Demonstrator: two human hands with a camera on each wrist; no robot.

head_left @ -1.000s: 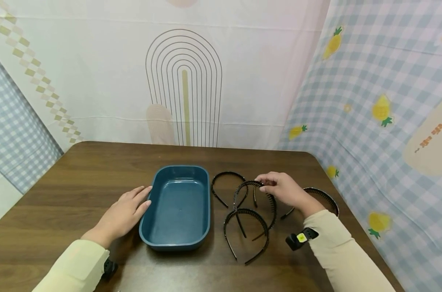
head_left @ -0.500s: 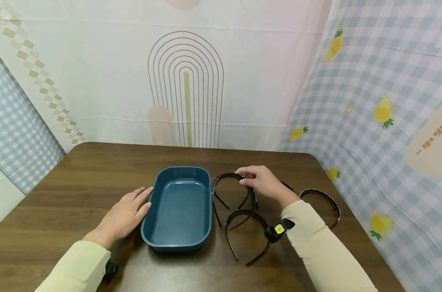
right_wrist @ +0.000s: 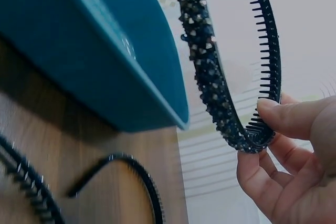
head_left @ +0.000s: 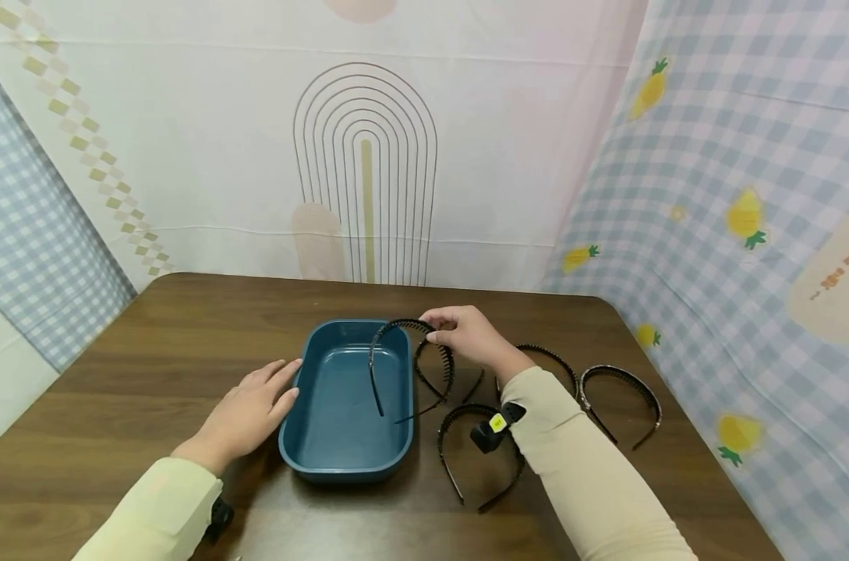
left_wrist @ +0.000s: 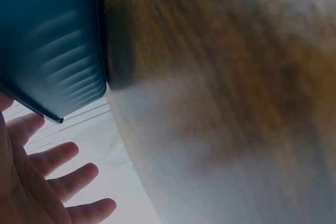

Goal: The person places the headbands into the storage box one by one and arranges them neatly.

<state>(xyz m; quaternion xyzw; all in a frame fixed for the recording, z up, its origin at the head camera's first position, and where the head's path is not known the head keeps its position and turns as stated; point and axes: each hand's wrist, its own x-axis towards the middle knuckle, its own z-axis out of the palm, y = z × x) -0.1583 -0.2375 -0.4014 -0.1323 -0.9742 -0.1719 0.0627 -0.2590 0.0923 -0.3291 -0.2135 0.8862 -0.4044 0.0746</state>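
A dark beaded headband (head_left: 396, 322) with inner comb teeth is pinched between the thumb and fingers of my right hand (head_left: 469, 339). It is raised at the right rim of a blue rectangular tub (head_left: 343, 425), its arch partly over the opening. In the right wrist view, faceted beads cover the outside of the headband (right_wrist: 202, 61). My left hand (head_left: 245, 413) touches the tub's left rim with relaxed fingers. From the left wrist, the fingers of that hand (left_wrist: 47, 177) look spread beside the tub wall (left_wrist: 58, 51).
More headbands lie right of the tub on the brown wooden table (head_left: 206, 327): a front headband (head_left: 441, 448), partly under my right wrist, a back headband (head_left: 553, 357) and a far-right headband (head_left: 620, 372). Another is partly hidden behind the held one. Patterned cloth (head_left: 501, 156) hangs behind.
My right hand has carried the pinched headband leftward, from among the other headbands to the tub's right rim. The left hand stays on the tub's left side.
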